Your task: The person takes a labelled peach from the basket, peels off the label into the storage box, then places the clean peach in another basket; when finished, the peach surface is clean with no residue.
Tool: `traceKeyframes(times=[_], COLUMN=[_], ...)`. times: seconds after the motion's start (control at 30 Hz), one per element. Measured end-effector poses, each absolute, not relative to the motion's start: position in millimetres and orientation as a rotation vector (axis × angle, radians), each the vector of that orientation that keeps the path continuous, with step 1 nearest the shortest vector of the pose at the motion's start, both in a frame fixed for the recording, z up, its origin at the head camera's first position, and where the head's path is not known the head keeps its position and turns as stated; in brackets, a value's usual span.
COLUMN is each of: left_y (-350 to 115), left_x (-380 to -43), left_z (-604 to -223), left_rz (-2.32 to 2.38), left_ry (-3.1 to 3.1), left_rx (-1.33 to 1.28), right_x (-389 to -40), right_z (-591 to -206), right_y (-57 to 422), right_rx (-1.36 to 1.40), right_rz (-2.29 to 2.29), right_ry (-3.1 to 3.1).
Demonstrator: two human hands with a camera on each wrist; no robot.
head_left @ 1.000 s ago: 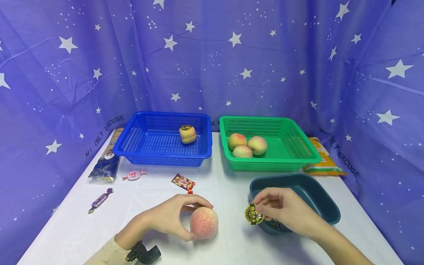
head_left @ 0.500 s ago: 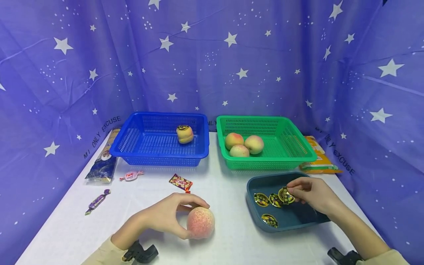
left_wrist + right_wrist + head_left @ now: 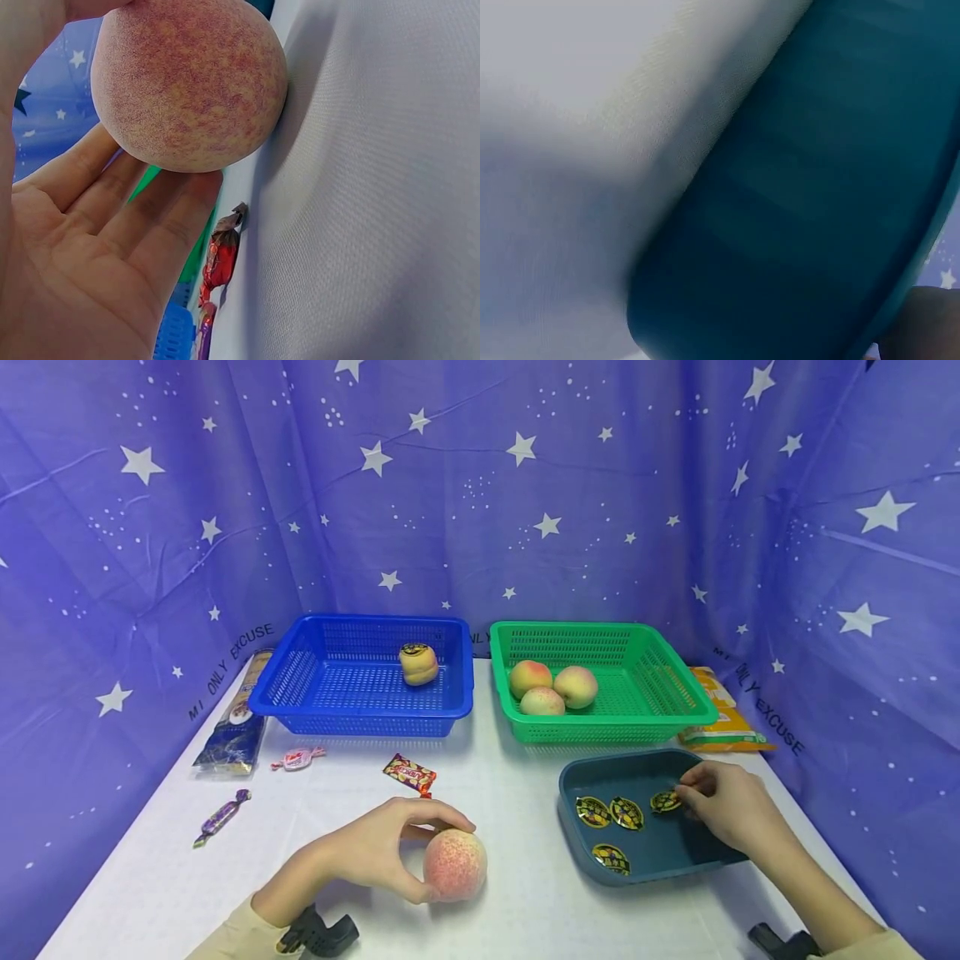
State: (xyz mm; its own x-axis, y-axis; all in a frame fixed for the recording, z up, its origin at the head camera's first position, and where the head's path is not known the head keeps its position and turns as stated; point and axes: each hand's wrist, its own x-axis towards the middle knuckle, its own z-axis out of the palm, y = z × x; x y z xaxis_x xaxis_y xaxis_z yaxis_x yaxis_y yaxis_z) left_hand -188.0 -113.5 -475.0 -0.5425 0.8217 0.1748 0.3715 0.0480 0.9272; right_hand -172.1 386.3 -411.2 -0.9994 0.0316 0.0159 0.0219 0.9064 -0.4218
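My left hand (image 3: 382, 847) holds a pink-red peach (image 3: 456, 865) that rests on the white table. In the left wrist view, the thumb lies on one side of the peach (image 3: 191, 82) and the fingers spread along the other. Over the dark teal tray (image 3: 660, 864), my right hand (image 3: 723, 806) pinches the edge of a black-and-gold sticker (image 3: 664, 802), which looks tilted. Three similar stickers (image 3: 627, 813) lie in the tray to its left. The right wrist view shows mostly the tray's outer wall (image 3: 795, 187); the fingertips are hidden there.
A blue basket (image 3: 360, 723) holds one peach with a sticker (image 3: 418, 664). The green basket (image 3: 615, 729) holds three peaches. Wrapped candies (image 3: 409, 774) lie on the left and middle table. A blue packet (image 3: 234, 735) and an orange packet (image 3: 723, 718) flank the baskets.
My right hand has moved from the tray's front left into the tray, carrying the sticker, then slightly right as the sticker tilted flatter. The left hand stays on the peach. The view shifted slightly.
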Motion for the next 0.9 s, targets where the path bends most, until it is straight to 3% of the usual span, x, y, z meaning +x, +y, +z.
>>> traceKeyframes(times=[0.27,0.5,0.9], left_y=[-113.4,-113.2,-109.3], left_x=[-186.4,-185.9,-186.6], left_z=[-474.3,-473.9,-472.8], left_rz=[1.484,1.451,1.419], left_ry=[1.967,1.970,2.028], left_rx=[1.166,1.133,1.157], right_x=[-166.2,-166.3,-205.4], right_z=[-401.0,-389.3,-361.8], right_y=[388.3,394.6,424.3], right_rx=[0.051,0.235,0.203], right_rz=[0.574,0.849,1.032], right_ry=[-2.997,-3.009,-2.889])
